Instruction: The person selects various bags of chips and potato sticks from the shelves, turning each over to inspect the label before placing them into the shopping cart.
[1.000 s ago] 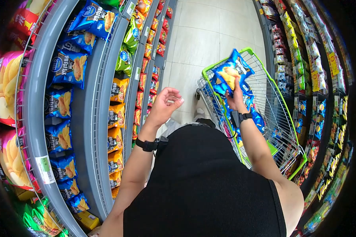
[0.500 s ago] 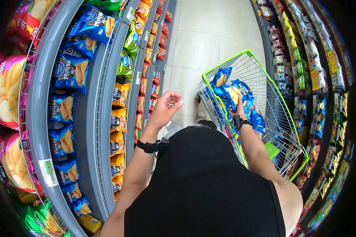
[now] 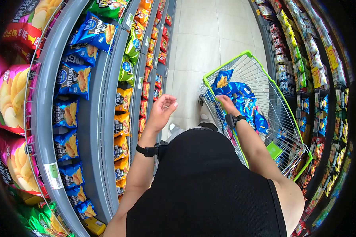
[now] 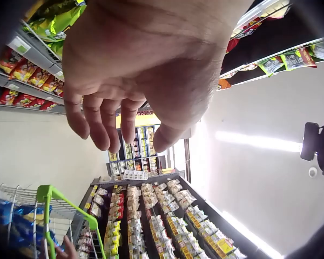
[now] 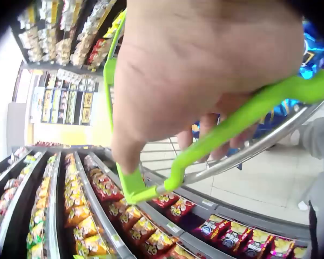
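Observation:
My right hand (image 3: 226,104) is at the near left side of the shopping cart, holding nothing. The right wrist view shows its fingers (image 5: 207,135) hanging loosely past the cart's green rim (image 5: 221,132). Several blue chip bags (image 3: 247,103) are piled in the cart's wire basket (image 3: 271,103), right beside that hand. One blue bag (image 3: 223,79) stands at the far left corner of the pile. My left hand (image 3: 162,110) hovers over the aisle between shelf and cart, fingers loosely bent around nothing, as the left wrist view also shows.
On the left, a shelf (image 3: 47,118) carries blue chip bags (image 3: 72,80) and large pink ones (image 3: 16,94); orange bags (image 3: 122,125) fill the shelf farther along. Another shelf (image 3: 304,75) of snacks lines the right. Pale floor tiles (image 3: 197,35) run between them.
My right hand has lowered a blue chip bag onto the pile in the cart, let it go and drawn back toward the near rim. The left hand stays nearly in place.

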A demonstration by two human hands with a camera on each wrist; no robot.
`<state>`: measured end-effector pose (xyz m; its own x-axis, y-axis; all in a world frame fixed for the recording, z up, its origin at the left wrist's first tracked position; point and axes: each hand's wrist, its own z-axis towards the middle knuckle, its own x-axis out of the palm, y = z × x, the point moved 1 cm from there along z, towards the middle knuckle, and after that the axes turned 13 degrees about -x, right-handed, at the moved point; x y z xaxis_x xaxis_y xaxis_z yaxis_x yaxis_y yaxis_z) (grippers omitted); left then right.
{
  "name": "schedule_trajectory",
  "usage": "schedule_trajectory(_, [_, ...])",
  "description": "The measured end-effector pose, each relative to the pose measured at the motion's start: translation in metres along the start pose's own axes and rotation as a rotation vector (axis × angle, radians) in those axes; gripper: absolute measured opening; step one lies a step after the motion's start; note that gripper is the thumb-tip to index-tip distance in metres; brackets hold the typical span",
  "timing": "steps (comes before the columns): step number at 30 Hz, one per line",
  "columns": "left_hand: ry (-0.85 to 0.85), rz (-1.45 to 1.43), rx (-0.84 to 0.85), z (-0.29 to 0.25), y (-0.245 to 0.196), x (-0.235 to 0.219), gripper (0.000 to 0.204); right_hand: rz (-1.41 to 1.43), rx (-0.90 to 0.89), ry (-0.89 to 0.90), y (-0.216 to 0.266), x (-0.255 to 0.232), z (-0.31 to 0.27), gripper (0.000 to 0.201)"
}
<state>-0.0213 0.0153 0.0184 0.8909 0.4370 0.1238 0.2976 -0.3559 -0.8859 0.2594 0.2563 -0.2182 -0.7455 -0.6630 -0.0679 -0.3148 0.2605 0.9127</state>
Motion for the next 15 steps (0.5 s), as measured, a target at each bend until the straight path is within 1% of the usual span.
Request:
schedule_trajectory(3, [-0.046,-0.023,0.015,-0.001,0.001,-0.005,0.021,-0.348,-0.113,0.095,0.009,0.012,-0.002,0.058])
schedule_trajectory(4, [-0.065,-0.031,0.023,-0.001,0.001,-0.007,0.020,-0.386,-0.094,0.113,0.010,0.012,-0.003,0.060])
schedule_trajectory(7, [-0.159,-0.055,0.099,-0.004,-0.010,-0.021,0.019,-0.525,-0.121,0.112,0.011,0.015,-0.001,0.062])
schedule_trajectory(10, [-0.336,-0.036,0.215,-0.010,-0.025,-0.042,0.016,-0.596,-0.109,0.125,0.014,0.016,-0.001,0.060])
schedule_trajectory(13, [-0.555,0.039,0.359,-0.025,-0.054,-0.062,0.016,-0.643,-0.096,0.129,0.013,0.017,0.001,0.062])
schedule_trajectory(15, [-0.676,0.090,0.453,-0.034,-0.069,-0.084,0.019,-0.682,-0.134,0.130,0.009,0.017,0.002,0.063])
